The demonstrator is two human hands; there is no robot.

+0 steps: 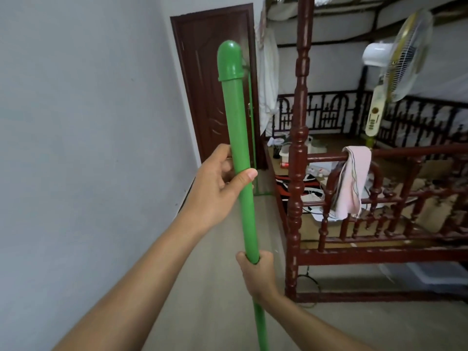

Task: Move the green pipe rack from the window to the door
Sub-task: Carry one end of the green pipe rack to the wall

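Observation:
A green pipe (pixel 234 115) with a rounded cap stands nearly upright in front of me, an upright of the green pipe rack. My left hand (pixel 217 186) grips it at mid-height. My right hand (pixel 257 273) grips it lower down, and the pipe runs on below that hand to the frame's bottom edge. The dark brown door (pixel 215 97) is shut at the far end of the passage, straight ahead. A thinner green pipe (pixel 252 138) shows behind, beside the door. The window is not in view.
A grey wall (pixel 88 122) runs along my left. A dark red wooden bed frame (pixel 298 148) with a tall post stands on the right, a pink towel (pixel 350 183) on its rail and a standing fan (pixel 395 64) behind. A narrow strip of floor (pixel 228 274) leads to the door.

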